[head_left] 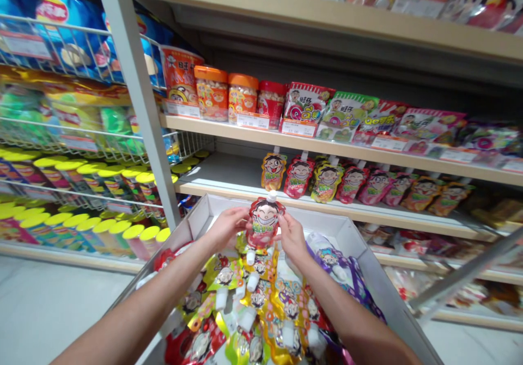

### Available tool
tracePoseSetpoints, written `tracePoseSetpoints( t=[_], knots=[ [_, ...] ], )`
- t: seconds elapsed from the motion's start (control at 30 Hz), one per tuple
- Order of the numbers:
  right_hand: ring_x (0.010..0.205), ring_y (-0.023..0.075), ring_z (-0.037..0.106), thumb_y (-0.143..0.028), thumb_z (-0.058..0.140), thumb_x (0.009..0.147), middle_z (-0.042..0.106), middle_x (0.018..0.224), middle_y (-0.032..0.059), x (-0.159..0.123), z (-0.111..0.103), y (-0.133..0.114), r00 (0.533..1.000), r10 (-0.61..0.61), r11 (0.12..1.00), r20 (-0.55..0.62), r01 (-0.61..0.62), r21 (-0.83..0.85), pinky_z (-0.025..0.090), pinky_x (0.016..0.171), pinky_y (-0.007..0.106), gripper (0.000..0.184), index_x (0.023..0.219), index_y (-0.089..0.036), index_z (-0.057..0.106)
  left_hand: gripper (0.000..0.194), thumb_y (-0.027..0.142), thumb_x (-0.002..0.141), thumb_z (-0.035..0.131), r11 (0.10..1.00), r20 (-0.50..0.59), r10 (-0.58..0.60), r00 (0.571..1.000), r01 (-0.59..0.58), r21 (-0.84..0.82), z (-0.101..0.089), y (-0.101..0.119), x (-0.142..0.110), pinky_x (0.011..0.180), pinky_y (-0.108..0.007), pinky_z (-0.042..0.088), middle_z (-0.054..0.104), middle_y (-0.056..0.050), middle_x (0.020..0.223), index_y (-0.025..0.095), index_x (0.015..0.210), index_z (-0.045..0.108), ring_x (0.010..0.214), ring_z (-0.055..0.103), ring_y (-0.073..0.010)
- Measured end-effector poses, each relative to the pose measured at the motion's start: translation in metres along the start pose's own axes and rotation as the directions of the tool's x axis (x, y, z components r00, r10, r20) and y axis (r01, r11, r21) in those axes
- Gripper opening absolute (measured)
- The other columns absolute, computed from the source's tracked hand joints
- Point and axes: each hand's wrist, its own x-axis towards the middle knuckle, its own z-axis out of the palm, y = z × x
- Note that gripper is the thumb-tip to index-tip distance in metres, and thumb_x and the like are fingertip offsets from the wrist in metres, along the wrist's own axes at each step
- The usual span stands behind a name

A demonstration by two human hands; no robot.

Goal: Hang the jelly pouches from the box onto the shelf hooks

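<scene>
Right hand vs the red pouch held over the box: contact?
Touching. The head view shows the right hand with its fingers against the side edge of the red pouch, no gap visible.

The bare, smooth-skinned left forearm (155,302) was slender, tapering evenly toward a narrow wrist (210,244), and the bare right forearm (347,313) shared that rounded, tapering shape. The bare left grip (227,225) and the bare right grip (292,235) were human and slim-fingered, their finer details softened by blur.

L fingers (242,216) & R fingers (289,229) hold red pouch (265,221) upright over box (379,278) of asst. pouches (224,273).
</scene>
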Motion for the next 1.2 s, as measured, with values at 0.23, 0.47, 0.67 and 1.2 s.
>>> tracePoseSetpoints(
  t=[0.23, 0.47, 0.67, 1.2],
  knots=[
    [0.065, 0.0151, 0.057, -0.040, 0.042, 0.070, 0.058, 0.077, 0.0028, -0.004, -0.008, 0.004, 0.978, 0.186, 0.957, 0.096, -0.202, 0.210, 0.048, 0.042, 0.025, 0.029, 0.082, -0.016, 0.051, 0.018, 0.032, 0.062, 0.052, 0.940, -0.057, 0.058, 0.997, -0.035, 0.339, -0.007, -0.031, 0.012, 0.037, -0.015, 0.030, 0.050, 0.005, 0.045, 0.014, 0.062, 0.055, 0.038, 0.041, -0.0047],
    [0.071, 0.0187, 0.056, -0.041, 0.045, 0.066, 0.059, 0.080, 0.0042, 0.009, -0.021, -0.001, 0.973, 0.231, 0.921, -0.008, -0.216, 0.323, 0.049, 0.048, 0.029, 0.032, 0.084, -0.015, 0.051, 0.016, 0.026, 0.065, 0.046, 0.941, -0.060, 0.105, 0.993, -0.079, 0.329, 0.025, -0.016, 0.026, 0.040, -0.017, 0.037, 0.048, 0.005, 0.042, 0.013, 0.058, 0.049, 0.037, 0.044, -0.0058],
    [0.064, 0.0155, 0.054, -0.037, 0.039, 0.068, 0.057, 0.076, 0.0027, 0.048, -0.053, -0.019, 0.960, 0.206, 0.971, -0.189, -0.177, 0.161, 0.048, 0.044, 0.027, 0.026, 0.082, -0.017, 0.049, 0.011, 0.017, 0.067, 0.042, 0.910, -0.113, 0.210, 0.971, -0.152, 0.385, 0.069, -0.001, 0.071, 0.043, -0.018, 0.041, 0.051, 0.003, 0.044, 0.014, 0.061, 0.050, 0.041, 0.051, -0.0081],
    [0.040, 0.0072, 0.044, -0.033, 0.031, 0.072, 0.047, 0.057, -0.0032, 0.132, -0.078, 0.003, 0.901, 0.169, 0.976, -0.400, -0.210, -0.059, 0.044, 0.032, 0.022, 0.023, 0.076, -0.018, 0.048, 0.026, 0.030, 0.070, 0.039, 0.567, -0.223, 0.302, 0.927, 0.013, 0.823, 0.107, 0.023, 0.143, 0.066, -0.024, 0.041, 0.064, -0.010, 0.073, 0.014, 0.070, 0.060, 0.076, 0.058, -0.0187]
  ],
)
